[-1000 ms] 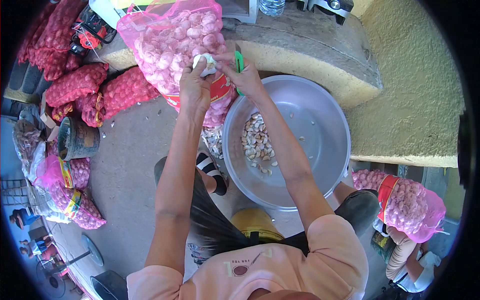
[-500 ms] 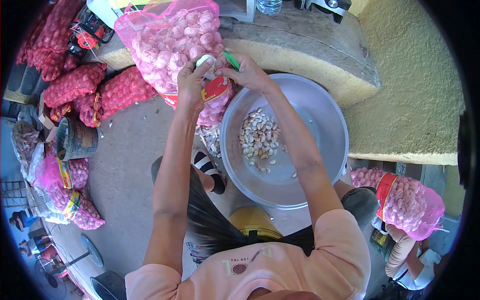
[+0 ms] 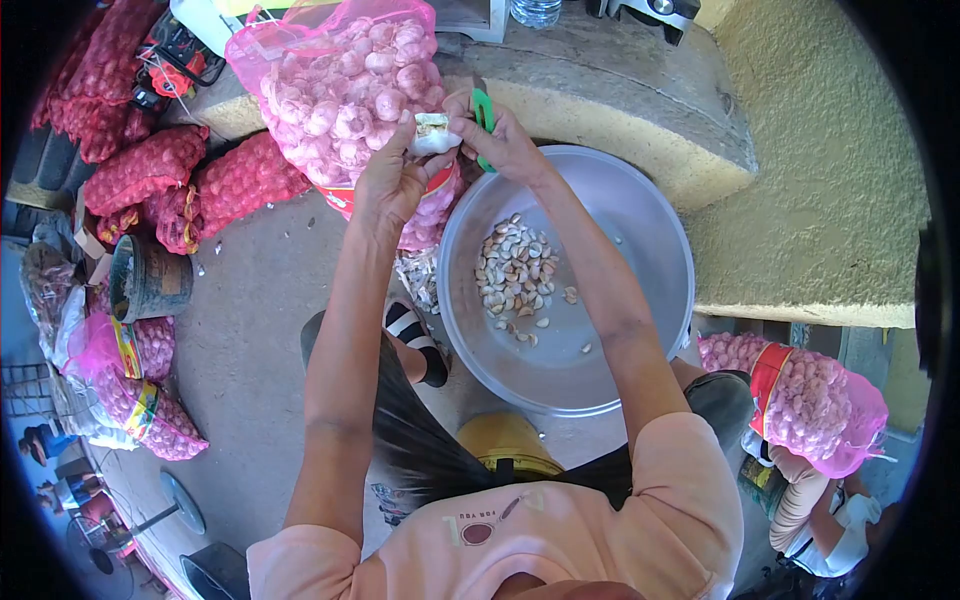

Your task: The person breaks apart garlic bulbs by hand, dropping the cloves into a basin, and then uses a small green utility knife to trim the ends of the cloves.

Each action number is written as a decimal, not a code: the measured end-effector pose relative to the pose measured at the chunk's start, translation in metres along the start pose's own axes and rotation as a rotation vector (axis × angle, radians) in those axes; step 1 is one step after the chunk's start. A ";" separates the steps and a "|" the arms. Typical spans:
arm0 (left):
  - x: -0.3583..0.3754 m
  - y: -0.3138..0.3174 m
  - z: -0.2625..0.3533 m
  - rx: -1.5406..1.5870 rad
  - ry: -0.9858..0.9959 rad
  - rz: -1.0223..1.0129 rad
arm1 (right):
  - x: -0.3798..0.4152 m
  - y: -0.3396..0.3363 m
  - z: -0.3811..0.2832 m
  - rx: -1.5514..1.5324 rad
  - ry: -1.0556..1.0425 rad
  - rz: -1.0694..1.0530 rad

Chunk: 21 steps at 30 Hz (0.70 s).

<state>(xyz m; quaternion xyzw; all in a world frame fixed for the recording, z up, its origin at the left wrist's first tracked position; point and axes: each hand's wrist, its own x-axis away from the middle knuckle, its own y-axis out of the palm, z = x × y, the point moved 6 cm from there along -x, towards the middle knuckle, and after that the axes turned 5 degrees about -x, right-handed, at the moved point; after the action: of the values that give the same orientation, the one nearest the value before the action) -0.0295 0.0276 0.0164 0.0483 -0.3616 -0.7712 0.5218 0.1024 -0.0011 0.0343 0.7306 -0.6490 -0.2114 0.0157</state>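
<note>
My left hand (image 3: 393,172) grips a white garlic bulb (image 3: 432,134), whose upper side looks opened. My right hand (image 3: 497,140) touches the bulb's right side with its fingers and also holds a green-handled knife (image 3: 484,112), blade pointing up. Both hands are in front of a large pink net bag of garlic (image 3: 345,90). Below and right of them stands a wide grey basin (image 3: 620,370) with a pile of loose garlic cloves (image 3: 515,270) in its left part.
Red net sacks (image 3: 250,182) and a dark bucket (image 3: 150,280) are at the left. A concrete ledge (image 3: 600,90) runs behind the basin. Another garlic bag (image 3: 805,400) and a person (image 3: 835,525) are at the lower right. A yellow bucket (image 3: 508,445) stands between my legs.
The bulb has turned, showing its opened side, and moved slightly right. The green knife has swung more upright in my right hand, its blade now showing. My left fingers have spread somewhat around the bulb.
</note>
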 end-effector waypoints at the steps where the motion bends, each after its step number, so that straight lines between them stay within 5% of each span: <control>1: 0.002 0.005 0.001 -0.005 0.033 -0.020 | -0.001 -0.003 0.004 0.001 0.000 0.001; 7: -0.004 0.010 0.009 -0.051 0.250 -0.026 | 0.001 -0.003 0.002 0.101 -0.117 0.259; 9: -0.002 0.012 0.010 -0.046 0.293 0.008 | 0.002 -0.007 0.016 0.079 0.045 0.341; 13: -0.003 0.007 0.011 -0.119 0.407 0.073 | 0.001 -0.006 0.031 -0.008 0.038 0.481; 15: -0.004 0.004 0.007 -0.107 0.407 0.068 | 0.001 -0.006 0.020 0.366 -0.260 0.577; 18: -0.006 -0.004 0.004 -0.116 0.413 0.183 | -0.005 0.001 0.025 0.519 -0.371 0.686; 21: -0.007 -0.005 0.006 -0.056 0.412 0.136 | -0.011 -0.013 0.040 0.089 -0.147 0.822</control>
<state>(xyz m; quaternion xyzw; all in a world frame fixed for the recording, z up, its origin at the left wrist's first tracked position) -0.0330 0.0371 0.0161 0.1658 -0.2284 -0.7177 0.6366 0.1003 0.0212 -0.0030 0.3936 -0.8945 -0.2108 0.0209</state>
